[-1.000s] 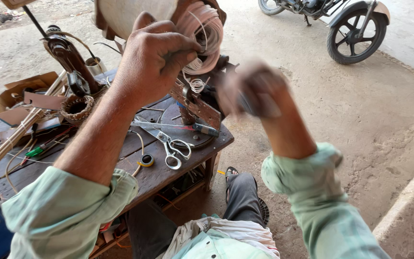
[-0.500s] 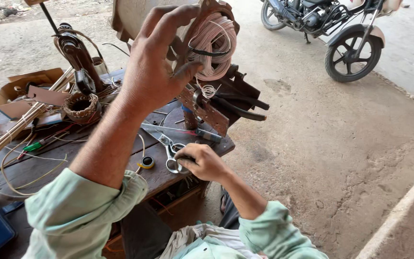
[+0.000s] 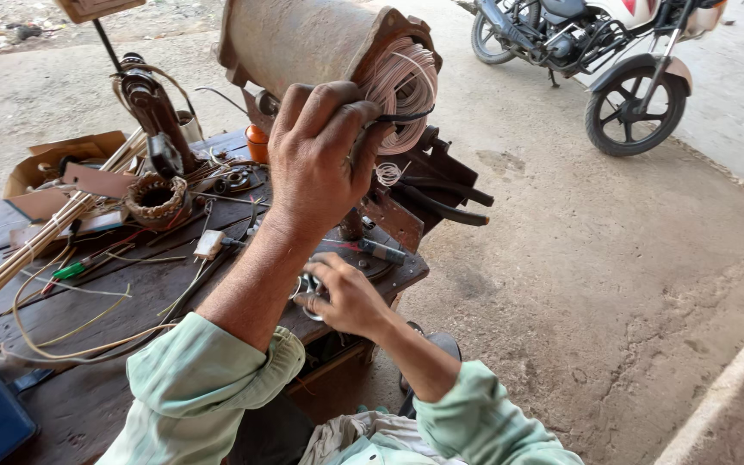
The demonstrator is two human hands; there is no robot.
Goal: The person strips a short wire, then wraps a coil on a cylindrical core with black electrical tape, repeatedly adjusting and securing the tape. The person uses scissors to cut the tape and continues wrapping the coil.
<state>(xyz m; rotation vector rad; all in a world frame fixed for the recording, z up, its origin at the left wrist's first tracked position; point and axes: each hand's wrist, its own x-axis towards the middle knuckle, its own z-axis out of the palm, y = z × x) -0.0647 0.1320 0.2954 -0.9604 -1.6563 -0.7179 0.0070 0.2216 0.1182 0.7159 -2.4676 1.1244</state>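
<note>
Head view: the pale pink wire coil on the rusty drum is pinched by the left hand, fingers clamped on its binding. Down on the dark wooden table, scissors are closed on by the right hand; coil tension is best held steady.
</note>
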